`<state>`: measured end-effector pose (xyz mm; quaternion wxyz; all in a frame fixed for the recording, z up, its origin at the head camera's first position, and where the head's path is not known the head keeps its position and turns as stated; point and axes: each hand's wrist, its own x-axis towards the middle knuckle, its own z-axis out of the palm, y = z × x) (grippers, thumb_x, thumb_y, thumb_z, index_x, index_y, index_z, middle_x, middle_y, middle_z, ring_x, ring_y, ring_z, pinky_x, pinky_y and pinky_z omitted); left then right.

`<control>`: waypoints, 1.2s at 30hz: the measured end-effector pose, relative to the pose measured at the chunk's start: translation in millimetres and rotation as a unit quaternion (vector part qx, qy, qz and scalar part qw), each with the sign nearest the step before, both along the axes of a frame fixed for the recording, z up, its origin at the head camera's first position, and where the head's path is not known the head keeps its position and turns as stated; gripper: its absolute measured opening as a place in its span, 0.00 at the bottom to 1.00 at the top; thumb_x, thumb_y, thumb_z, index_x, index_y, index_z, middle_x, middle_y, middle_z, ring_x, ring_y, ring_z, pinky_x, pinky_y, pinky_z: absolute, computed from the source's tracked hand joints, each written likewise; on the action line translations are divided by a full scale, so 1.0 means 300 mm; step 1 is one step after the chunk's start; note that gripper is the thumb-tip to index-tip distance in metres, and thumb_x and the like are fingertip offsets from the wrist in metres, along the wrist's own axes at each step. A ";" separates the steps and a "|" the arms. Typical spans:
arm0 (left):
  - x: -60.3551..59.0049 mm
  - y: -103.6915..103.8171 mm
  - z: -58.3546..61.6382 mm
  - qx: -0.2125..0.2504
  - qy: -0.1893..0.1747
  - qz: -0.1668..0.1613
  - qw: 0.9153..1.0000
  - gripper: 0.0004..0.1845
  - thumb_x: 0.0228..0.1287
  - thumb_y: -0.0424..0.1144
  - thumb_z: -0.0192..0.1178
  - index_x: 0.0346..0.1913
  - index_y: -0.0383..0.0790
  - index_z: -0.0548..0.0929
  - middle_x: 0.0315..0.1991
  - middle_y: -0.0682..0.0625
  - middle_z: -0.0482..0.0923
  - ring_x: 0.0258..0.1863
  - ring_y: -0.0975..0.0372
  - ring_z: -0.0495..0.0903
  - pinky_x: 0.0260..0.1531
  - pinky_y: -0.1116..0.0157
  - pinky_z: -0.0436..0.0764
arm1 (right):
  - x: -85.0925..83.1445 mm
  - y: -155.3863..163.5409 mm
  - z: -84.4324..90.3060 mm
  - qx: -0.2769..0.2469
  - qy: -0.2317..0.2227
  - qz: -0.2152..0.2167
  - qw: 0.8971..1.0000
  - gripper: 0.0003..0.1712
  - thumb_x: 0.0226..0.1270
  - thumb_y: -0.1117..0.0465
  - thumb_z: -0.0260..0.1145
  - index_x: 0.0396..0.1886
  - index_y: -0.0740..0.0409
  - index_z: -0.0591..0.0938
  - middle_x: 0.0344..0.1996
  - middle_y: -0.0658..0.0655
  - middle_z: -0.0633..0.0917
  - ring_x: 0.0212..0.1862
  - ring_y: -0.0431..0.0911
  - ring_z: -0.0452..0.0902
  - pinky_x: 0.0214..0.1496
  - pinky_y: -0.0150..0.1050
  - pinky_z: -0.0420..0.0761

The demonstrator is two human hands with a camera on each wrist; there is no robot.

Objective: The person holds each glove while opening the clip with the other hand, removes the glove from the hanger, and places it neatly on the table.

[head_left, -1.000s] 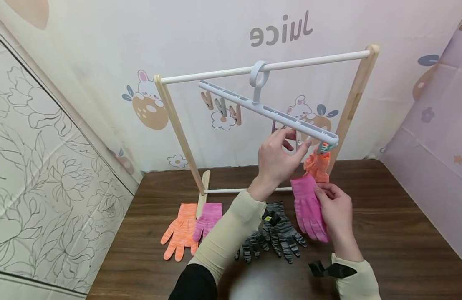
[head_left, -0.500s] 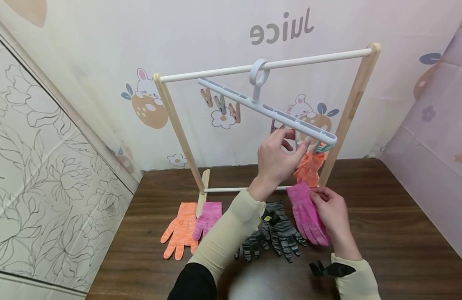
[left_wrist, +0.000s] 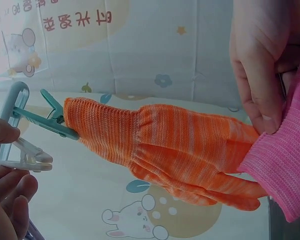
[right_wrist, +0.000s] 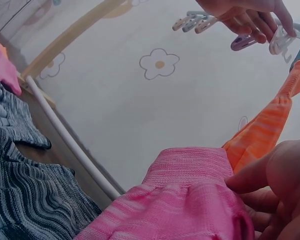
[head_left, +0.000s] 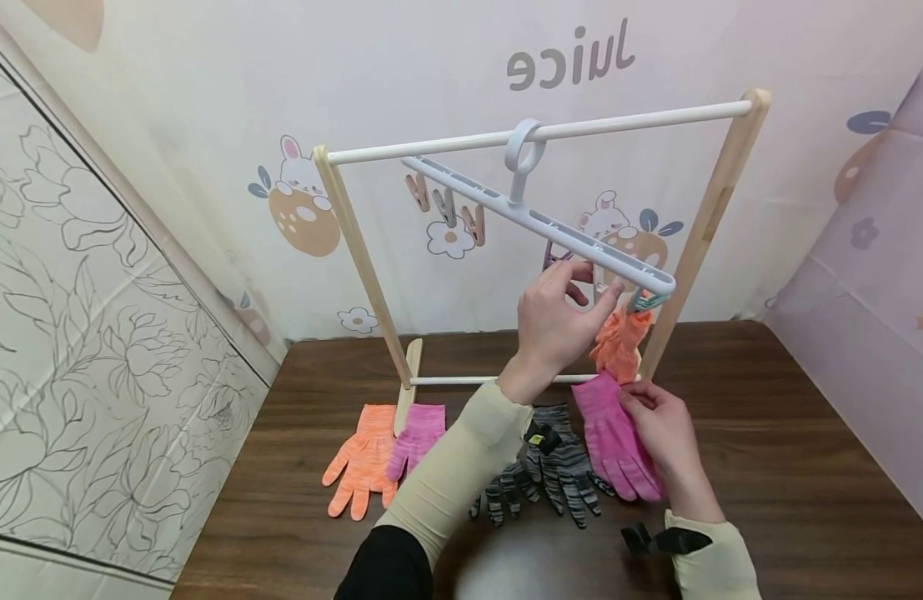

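Left hand (head_left: pixel 554 321): raised to the right end of the clip hanger (head_left: pixel 536 221), thumb and fingers pinching a pale clip (left_wrist: pixel 27 155), apparently squeezing it wide to take a cuff.

Right hand (head_left: pixel 659 425): low, just above the surface (head_left: pixel 769 467), grip pinching the cuff of a pink glove (head_left: pixel 614 437), cuff up and fingers hanging, so the cuff meets the clip first.

Orange glove, hung (head_left: pixel 619 342): held by its cuff in a teal clip (left_wrist: pixel 55 120) at the hanger's outer end, just beside the pale clip; it dangles behind the pink glove, touching it in the left wrist view.

Clip hanger: white plastic, hooked by its ring on the white rail (head_left: pixel 536 133) of a wooden rack (head_left: pixel 356 250); it tilts down to the right, likely from the weighted end. Three spare clips (head_left: pixel 446 204) hang unused near its left end.

Lying flat on the surface: an orange glove (head_left: pixel 359 458) and a second pink glove (head_left: pixel 416 437) side by side at the rack's left foot; a grey striped pair (head_left: pixel 554 475) partly under the left sleeve (head_left: pixel 453 467).

Backdrop: printed cloth with rabbits, flowers and mirrored lettering (head_left: pixel 569 58).
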<state>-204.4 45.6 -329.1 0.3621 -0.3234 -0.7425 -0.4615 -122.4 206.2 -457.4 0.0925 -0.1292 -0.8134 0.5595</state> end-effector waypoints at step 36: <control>0.005 -0.006 0.002 0.001 -0.004 -0.010 1.000 0.15 0.60 0.45 0.71 0.41 0.37 0.83 0.35 0.51 0.84 0.25 0.70 0.78 0.29 0.75 0.77 | -0.050 0.063 -0.086 0.170 -0.038 0.017 0.985 0.16 0.73 0.57 0.63 0.50 0.66 0.83 0.40 0.68 0.85 0.38 0.57 0.79 0.33 0.41 0.72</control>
